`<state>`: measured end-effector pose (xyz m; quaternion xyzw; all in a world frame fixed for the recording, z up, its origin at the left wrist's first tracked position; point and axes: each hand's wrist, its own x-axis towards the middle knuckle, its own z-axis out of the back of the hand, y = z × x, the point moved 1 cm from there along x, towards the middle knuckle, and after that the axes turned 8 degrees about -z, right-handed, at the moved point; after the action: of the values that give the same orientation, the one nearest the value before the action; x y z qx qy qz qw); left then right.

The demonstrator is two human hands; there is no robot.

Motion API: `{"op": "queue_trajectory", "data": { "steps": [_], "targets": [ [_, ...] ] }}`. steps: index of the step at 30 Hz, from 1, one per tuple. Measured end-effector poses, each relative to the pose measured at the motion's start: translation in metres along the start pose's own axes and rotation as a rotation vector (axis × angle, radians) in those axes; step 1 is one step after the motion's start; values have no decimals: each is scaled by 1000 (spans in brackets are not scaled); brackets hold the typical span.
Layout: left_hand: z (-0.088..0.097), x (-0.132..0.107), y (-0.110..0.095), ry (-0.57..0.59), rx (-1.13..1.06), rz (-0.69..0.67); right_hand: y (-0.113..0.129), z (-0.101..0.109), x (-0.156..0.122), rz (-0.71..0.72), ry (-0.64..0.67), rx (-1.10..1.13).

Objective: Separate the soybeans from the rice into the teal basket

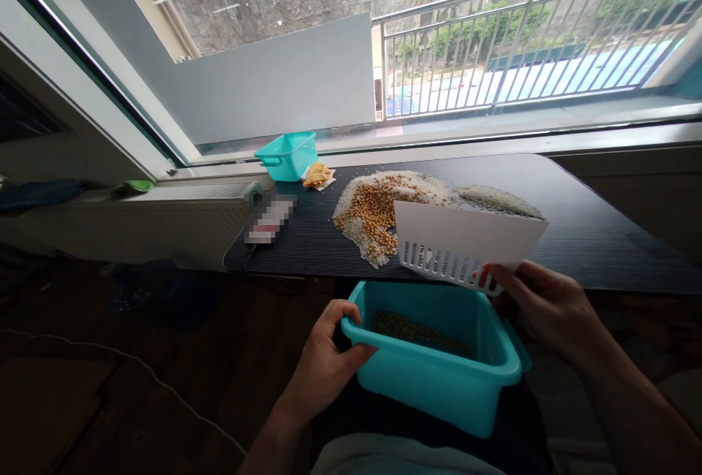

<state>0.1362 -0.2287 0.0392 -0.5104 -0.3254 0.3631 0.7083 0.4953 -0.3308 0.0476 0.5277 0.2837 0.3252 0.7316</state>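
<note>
My left hand (327, 358) grips the near left rim of a turquoise plastic bin (433, 380), which sits low in front of me at the table's near edge. Dark greenish grains or beans (411, 330) lie on its bottom. Above the bin's far right side, my right hand (540, 296) pinches a white plastic panel with a row of slots (472, 234) along its lower edge. Behind the panel, yellow-brown beans (367, 215) are heaped with white grains (409, 181) on the dark table. A second, paler grain pile (496, 197) joins it at the right, partly hidden by the panel.
A smaller turquoise bin (288, 157) stands at the table's back left beside a yellow crumpled item (318, 175) on white paper. A blurred-out object (270, 219) lies at the left edge of the dark table (603, 241). A large window runs behind; a radiator (191, 212) is at left.
</note>
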Motion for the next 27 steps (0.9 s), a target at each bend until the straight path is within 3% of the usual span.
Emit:
{"op": "queue_trajectory", "data": {
  "steps": [6,14,22,27],
  "targets": [
    [0,-1,1,9,-12,10,-7,12,20,57,-112,-7],
    [-2,1,-1,-7,-11,26,8,-9,67,213,23,21],
    [-3,0,2,-2,-21,27,5,-2,59,204,96,38],
    [-2,1,0,-4,-10,26,11,-13,69,194,118,32]
  ]
}}
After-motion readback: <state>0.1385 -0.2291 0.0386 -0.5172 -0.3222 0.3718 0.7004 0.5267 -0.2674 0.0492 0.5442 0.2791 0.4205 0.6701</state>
